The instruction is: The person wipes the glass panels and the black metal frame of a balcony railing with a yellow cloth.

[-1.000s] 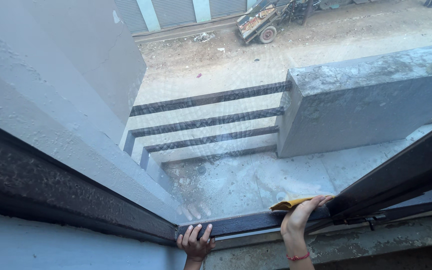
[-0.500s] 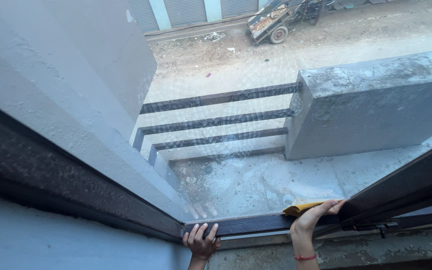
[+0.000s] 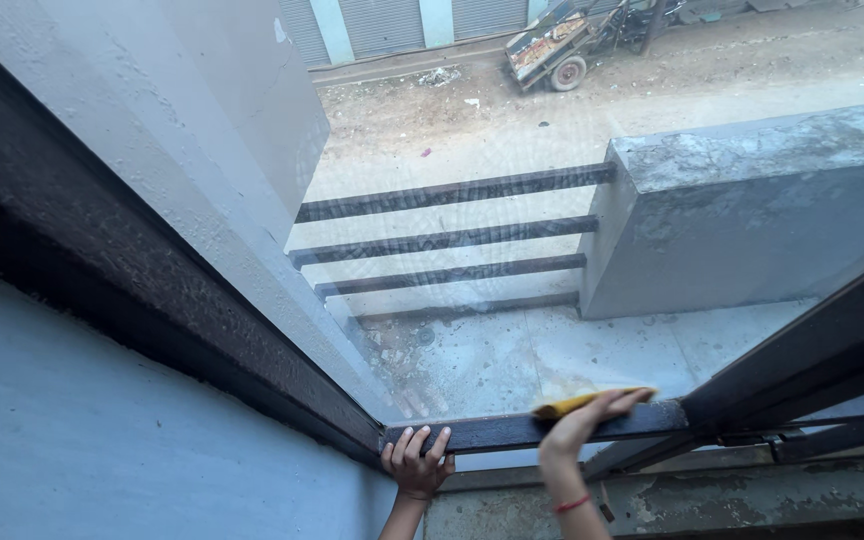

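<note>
Dusty window glass [image 3: 512, 330] was mid-wipe: right hand [image 3: 577, 425] pressed a yellow cloth [image 3: 577, 402] at five o'clock, left hand [image 3: 415, 465] clenched the dark metal frame [image 3: 512, 432]; wiping upward seemed due.

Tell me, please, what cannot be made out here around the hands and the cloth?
- Yellow cloth, head view: mostly hidden under the right hand.
- Left hand: palm hidden behind the window frame it grips.
- Both forearms: cut off by the bottom edge.
- Cart on the street: load too small to tell.
</note>
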